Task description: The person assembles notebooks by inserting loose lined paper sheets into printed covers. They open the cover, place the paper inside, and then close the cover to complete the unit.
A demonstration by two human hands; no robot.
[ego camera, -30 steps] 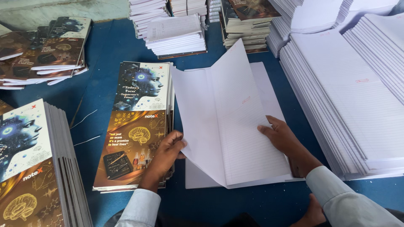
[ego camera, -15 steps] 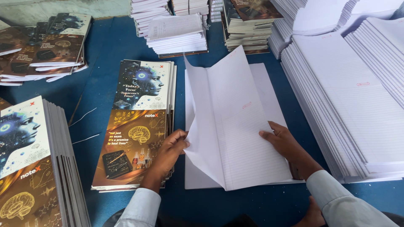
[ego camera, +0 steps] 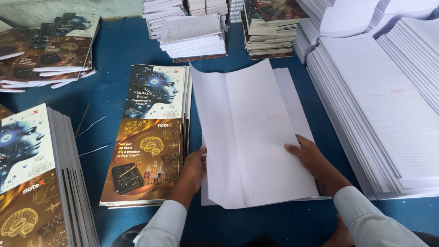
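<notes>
A sheaf of white ruled sheets (ego camera: 256,132) lies on the blue table, its left part lifted and folded over toward the right. My left hand (ego camera: 194,167) grips the sheaf's left edge, thumb on the paper. My right hand (ego camera: 308,155) presses flat on the right half of the sheets. Directly left of the sheaf sits a stack of printed covers (ego camera: 148,137) with a blue face above and a gold brain picture below.
Tall stacks of ruled white paper (ego camera: 388,105) fill the right side. Another cover stack (ego camera: 36,183) stands at the near left, more covers (ego camera: 50,50) at the far left. Paper and booklet piles (ego camera: 194,34) line the back. Bare blue tabletop (ego camera: 107,98) shows between them.
The lifted left part of the sheaf has come down and flattened toward the right. My left hand moved from the cover stack's edge onto the paper's edge. My right hand stayed pressed.
</notes>
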